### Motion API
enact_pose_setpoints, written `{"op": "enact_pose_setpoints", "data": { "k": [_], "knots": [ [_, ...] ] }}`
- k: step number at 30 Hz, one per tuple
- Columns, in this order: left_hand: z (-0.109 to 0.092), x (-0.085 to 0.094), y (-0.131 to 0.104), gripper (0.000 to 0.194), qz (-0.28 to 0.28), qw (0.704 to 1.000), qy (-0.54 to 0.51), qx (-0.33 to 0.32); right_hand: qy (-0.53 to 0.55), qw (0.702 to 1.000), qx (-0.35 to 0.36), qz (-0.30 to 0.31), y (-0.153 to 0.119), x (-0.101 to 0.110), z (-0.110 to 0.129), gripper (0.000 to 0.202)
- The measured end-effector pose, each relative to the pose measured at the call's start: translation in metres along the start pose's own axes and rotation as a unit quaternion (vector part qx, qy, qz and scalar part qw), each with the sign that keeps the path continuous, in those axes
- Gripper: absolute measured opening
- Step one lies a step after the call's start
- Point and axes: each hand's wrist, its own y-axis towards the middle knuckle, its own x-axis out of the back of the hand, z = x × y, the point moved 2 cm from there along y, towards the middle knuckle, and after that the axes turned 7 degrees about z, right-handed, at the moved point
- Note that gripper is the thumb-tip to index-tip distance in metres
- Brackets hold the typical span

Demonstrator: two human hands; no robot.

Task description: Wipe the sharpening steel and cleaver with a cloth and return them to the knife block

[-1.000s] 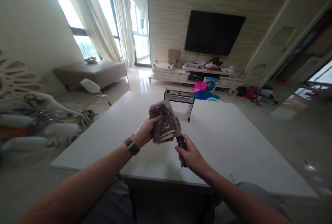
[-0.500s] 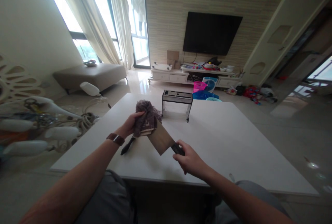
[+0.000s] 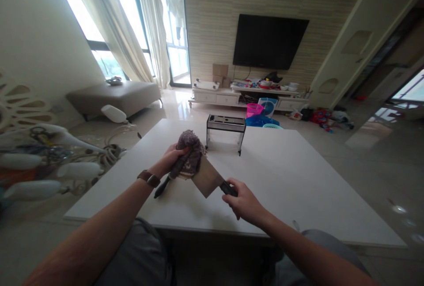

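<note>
My right hand (image 3: pixel 244 201) is wrapped round the black handle of a cleaver (image 3: pixel 208 177), whose broad blade points up and to the left above the table. Bunched in my left hand (image 3: pixel 172 158) is a purple-grey cloth (image 3: pixel 188 151), pressed over the far end of the blade, so that end is hidden. Below the cloth, a black handle (image 3: pixel 162 187) of some other tool lies on the white table (image 3: pixel 281 175); its upper part is covered. Behind the cloth stands a knife block (image 3: pixel 225 133) with clear sides and a slotted dark top.
Beyond the table are a pink basket (image 3: pixel 254 110) and a blue plastic item (image 3: pixel 258 121) on the floor. A white TV cabinet (image 3: pixel 207 96) runs along the wall. At left, a lamp with several white shades (image 3: pixel 79 170) stands close to the table edge.
My left hand and the cloth have shifted slightly right and down along the blade, covering it a little differently. The cleaver and my right hand have barely moved.
</note>
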Motion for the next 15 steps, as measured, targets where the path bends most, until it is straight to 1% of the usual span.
{"op": "enact_pose_setpoints", "data": {
  "k": [2,3,5,7,9,11,13,15],
  "knots": [
    [0.001,-0.003,0.002,0.035,-0.046,0.997,-0.055,0.001,0.014,1.000,0.002,-0.005,0.000,-0.001,0.000,0.014],
    [0.001,-0.004,0.003,0.033,-0.054,0.994,-0.094,0.005,0.023,1.000,0.002,-0.008,0.000,-0.001,-0.001,0.014],
    [0.001,-0.009,0.003,0.030,-0.030,0.984,-0.176,0.029,0.039,0.999,0.006,-0.016,0.000,-0.001,0.000,0.015],
    [0.000,-0.014,0.001,0.032,0.017,0.972,-0.227,0.065,0.048,0.998,0.018,-0.026,0.000,0.000,0.001,0.016],
    [-0.001,-0.018,-0.004,0.035,0.047,0.964,-0.244,0.093,0.053,0.998,0.030,-0.031,0.000,0.000,0.004,0.016],
    [-0.002,-0.021,-0.009,0.034,0.055,0.965,-0.240,0.093,0.057,0.997,0.031,-0.030,0.000,0.000,0.005,0.016],
    [-0.001,-0.023,-0.011,0.032,0.049,0.971,-0.220,0.077,0.058,0.998,0.027,-0.026,-0.001,-0.001,0.007,0.015],
    [0.000,-0.023,-0.010,0.030,0.025,0.979,-0.196,0.053,0.051,0.998,0.030,-0.023,-0.001,-0.002,0.008,0.014]
  ]
}}
